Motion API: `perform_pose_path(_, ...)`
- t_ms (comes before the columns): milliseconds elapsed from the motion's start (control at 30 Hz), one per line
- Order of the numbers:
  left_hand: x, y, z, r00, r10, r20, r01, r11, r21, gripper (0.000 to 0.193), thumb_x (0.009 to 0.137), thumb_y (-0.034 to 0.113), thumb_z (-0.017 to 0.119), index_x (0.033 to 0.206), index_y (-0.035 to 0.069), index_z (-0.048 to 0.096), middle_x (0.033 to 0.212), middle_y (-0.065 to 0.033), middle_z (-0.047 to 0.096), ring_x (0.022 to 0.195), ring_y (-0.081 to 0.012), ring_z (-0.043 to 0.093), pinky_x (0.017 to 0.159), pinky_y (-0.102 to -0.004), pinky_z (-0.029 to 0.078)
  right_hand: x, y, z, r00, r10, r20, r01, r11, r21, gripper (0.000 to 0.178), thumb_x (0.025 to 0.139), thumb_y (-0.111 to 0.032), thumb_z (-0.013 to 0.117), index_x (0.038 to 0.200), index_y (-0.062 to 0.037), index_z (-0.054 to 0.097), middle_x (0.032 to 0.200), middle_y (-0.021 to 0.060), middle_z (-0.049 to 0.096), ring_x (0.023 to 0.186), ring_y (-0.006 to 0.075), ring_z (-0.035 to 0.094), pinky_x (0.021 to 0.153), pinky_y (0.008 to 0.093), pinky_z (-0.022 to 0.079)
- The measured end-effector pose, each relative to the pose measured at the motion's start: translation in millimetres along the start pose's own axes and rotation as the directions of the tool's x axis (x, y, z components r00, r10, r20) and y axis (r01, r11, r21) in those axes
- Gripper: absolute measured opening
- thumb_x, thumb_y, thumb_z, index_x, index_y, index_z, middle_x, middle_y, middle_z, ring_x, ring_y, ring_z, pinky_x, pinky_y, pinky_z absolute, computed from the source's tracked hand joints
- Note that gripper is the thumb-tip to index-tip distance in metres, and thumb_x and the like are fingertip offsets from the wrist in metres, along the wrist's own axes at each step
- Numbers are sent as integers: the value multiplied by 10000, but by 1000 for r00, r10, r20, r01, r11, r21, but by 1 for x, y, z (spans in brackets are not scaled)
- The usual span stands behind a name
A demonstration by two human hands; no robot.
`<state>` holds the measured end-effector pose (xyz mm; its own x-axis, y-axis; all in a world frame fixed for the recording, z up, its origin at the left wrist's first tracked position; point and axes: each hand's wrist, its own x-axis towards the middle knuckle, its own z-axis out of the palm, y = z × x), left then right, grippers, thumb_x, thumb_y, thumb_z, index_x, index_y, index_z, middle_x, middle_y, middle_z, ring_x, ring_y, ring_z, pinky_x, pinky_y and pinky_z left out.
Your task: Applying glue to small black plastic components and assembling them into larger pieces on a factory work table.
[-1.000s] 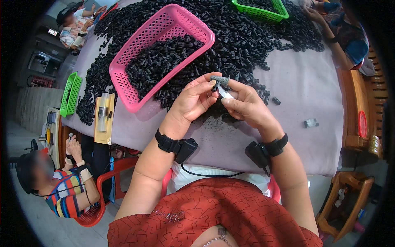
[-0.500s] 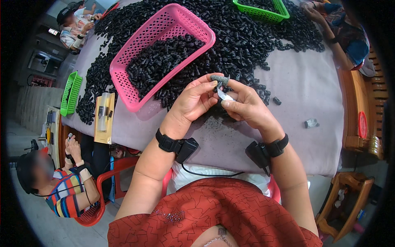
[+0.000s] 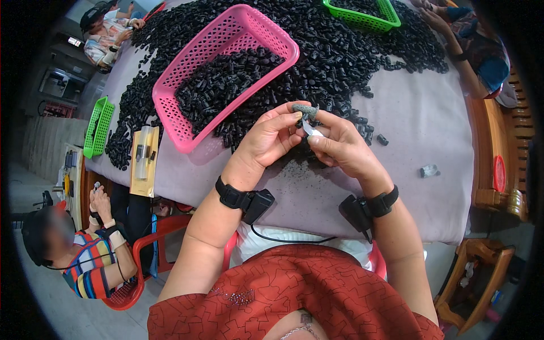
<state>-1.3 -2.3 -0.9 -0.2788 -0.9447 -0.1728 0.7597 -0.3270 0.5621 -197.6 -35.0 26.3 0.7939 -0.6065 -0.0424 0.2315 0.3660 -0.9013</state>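
Observation:
My left hand (image 3: 271, 131) pinches a small black part, mostly hidden by the fingers. In my right hand (image 3: 340, 141) is a small pale blade (image 3: 309, 128), its tip close against that part. A grey, speckled finger cover (image 3: 305, 110) shows where the two hands meet, seemingly over my right index fingertip. Both hands are raised just above the near edge of a big heap of small black plastic parts (image 3: 334, 62). Dark crumbs (image 3: 297, 173) are scattered on the cloth below them.
A pink basket (image 3: 226, 93) of black parts stands left of my hands. Green baskets (image 3: 100, 127) (image 3: 368, 18) sit farther off. A tan board (image 3: 144, 161) with a clear tube lies at left; a grey piece (image 3: 429, 170) lies at right. Other people sit around the grey-clothed table (image 3: 413, 124).
The blade has turned a little more upright between my fingers. Both hands stay in nearly the same place, and the surroundings look the same.

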Motion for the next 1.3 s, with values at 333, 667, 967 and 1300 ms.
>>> perform_pose_path(333,2,-3,-7,999,29,32,-29,1000,-5,340,927,46,566,1256,-27,518,1041,-102,652,796,-138,674,712,-218,591,2,4,-2,1000,7,-27,-8,1000,-30,418,920,-155,631,1291,-5,510,677,-43,511,536,14,416,449,170,303)
perform_pose_path(667,0,-2,-3,1000,-1,-18,0,1000,-27,288,920,32,576,1207,11,566,969,-85,655,750,-134,664,662,-233,599,2,-1,1,992,67,-108,-78,992,-95,268,934,-153,600,1157,-4,605,658,-44,511,508,7,402,436,165,288)
perform_pose_path(967,2,-3,-5,1000,15,-6,-15,999,-40,298,911,30,585,1208,8,568,967,-81,655,748,-127,660,660,-233,597,1,7,-4,1000,-6,-8,5,1000,-4,364,939,-142,594,1271,-13,515,669,-42,513,503,16,400,437,163,311)
perform_pose_path(1300,1,-3,-3,1000,4,-20,-4,999,-41,300,912,46,586,1209,3,565,962,-72,649,733,-121,654,653,-229,591,3,6,-4,1000,16,-10,-16,1000,-18,398,928,-143,612,1286,-18,491,691,-29,516,522,16,420,437,174,320)
